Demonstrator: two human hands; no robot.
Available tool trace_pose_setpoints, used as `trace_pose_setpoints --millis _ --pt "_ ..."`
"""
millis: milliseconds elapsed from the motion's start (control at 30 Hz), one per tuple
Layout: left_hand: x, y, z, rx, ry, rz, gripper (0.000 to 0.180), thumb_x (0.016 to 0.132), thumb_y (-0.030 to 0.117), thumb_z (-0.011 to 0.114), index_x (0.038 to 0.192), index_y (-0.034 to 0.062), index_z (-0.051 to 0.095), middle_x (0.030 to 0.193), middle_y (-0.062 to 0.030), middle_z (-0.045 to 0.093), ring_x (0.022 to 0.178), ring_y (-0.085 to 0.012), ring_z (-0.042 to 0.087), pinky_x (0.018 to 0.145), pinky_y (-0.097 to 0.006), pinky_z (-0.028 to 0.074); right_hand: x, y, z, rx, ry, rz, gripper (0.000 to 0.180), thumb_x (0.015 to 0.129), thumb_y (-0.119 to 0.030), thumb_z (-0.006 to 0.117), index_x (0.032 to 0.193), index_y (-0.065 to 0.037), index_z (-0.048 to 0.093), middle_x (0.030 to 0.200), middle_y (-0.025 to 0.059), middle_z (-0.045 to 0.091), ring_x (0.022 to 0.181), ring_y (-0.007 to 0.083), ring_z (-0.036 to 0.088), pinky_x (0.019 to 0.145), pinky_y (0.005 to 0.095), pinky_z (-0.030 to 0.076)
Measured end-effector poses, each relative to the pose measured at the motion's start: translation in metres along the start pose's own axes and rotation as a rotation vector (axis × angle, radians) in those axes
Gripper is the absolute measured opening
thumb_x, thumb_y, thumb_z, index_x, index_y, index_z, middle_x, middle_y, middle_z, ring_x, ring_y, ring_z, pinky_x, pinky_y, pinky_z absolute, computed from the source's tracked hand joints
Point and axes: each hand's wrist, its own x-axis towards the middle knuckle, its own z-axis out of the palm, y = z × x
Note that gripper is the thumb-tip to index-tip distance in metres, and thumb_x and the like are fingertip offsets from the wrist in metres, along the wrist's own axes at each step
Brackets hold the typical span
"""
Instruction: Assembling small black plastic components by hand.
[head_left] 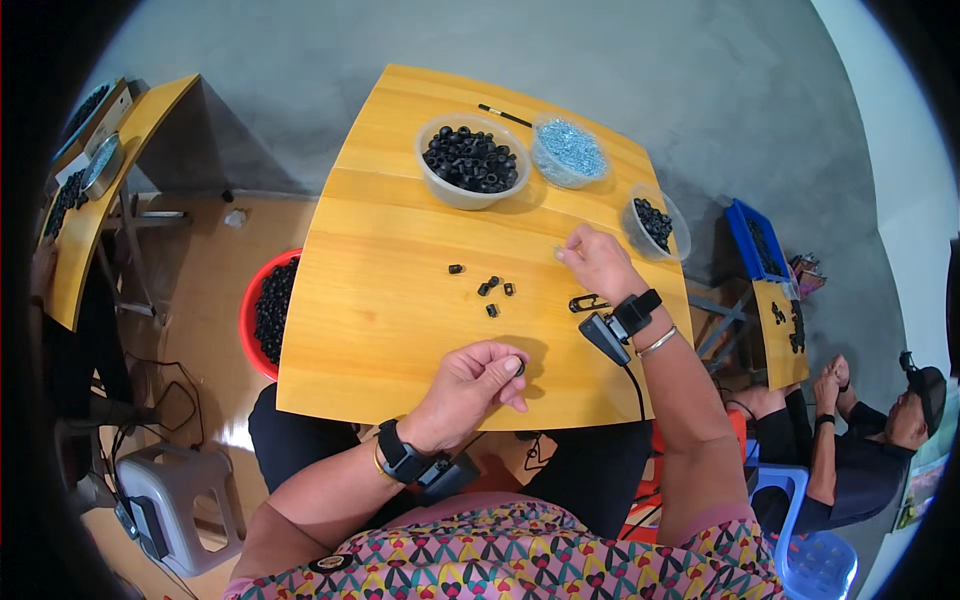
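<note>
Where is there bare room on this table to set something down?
Bare: tabletop between its left edge and the loose black parts; also between those and the large bowl. Crowded: the right side, with blue-filled bowl, small bowl and right hand.

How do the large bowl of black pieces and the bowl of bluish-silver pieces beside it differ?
The large bowl is wider; the silvery bowl is smaller. The large bowl holds dark, chunky black pieces, while the silvery bowl holds shiny, much finer bluish pieces. Both bowls are round, pale and well filled, and both stand on the wooden tabletop.
</note>
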Motion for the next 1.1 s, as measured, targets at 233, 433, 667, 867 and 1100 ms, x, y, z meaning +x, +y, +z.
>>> trace_pose_setpoints --millis 233,433,667,867,1100 --pt "-0.002 0.003 0.002 0.002 0.029 -0.013 0.018 0.089 0.010 0.047 0.101 -0.0021 0.052 0.073 -0.0054 0.050 0.063 -0.0115 0.046 0.063 -0.029 0.050 0.001 -0.003 0.005 0.077 0.122 -0.117 0.019 0.081 -0.020 0.051 0.083 -0.001 0.051 0.077 0.0212 0.058 0.077 0.0378 0.056 0.068 0.0445 0.043" --pt "-0.003 0.007 0.006 -0.047 0.058 0.066 0.045 0.090 0.009 0.042 0.131 0.0079 0.022 0.074 -0.0052 0.046 0.064 -0.0126 0.046 0.066 -0.031 0.050 -0.043 -0.063 -0.050 0.246 0.450 -0.171 0.010 0.081 -0.011 0.051 0.083 -0.001 0.049 0.067 0.0206 0.055 0.065 0.0387 0.054 0.057 0.0410 0.044" --pt "0.002 0.006 0.004 -0.142 0.085 0.089 0.061 0.091 0.007 0.039 0.137 0.0158 0.000 0.074 -0.0054 0.044 0.068 -0.0132 0.046 0.082 -0.039 0.046 -0.078 -0.028 0.017 0.295 0.176 -0.034 0.029 0.082 -0.012 0.052 0.107 0.000 0.043 0.070 0.0198 0.054 0.068 0.0351 0.055 0.061 0.0408 0.043" --pt "0.003 0.006 0.004 -0.104 0.113 0.050 0.060 0.091 0.006 0.037 0.137 0.0162 0.000 0.073 -0.0049 0.044 0.066 -0.0128 0.045 0.089 -0.043 0.042 -0.095 -0.023 0.025 0.331 0.135 0.015 0.035 0.079 -0.010 0.057 0.111 -0.004 0.045 0.066 0.0139 0.051 0.062 0.0307 0.052 0.059 0.0377 0.042" --pt "0.003 0.005 0.005 -0.099 0.131 0.061 0.041 0.091 0.006 0.040 0.128 0.0051 0.024 0.074 -0.0052 0.047 0.065 -0.0123 0.046 0.083 -0.040 0.047 -0.093 -0.017 0.028 0.379 0.098 0.053 0.032 0.077 -0.010 0.059 0.108 -0.004 0.050 0.064 0.0113 0.049 0.059 0.0247 0.051 0.057 0.0335 0.042"
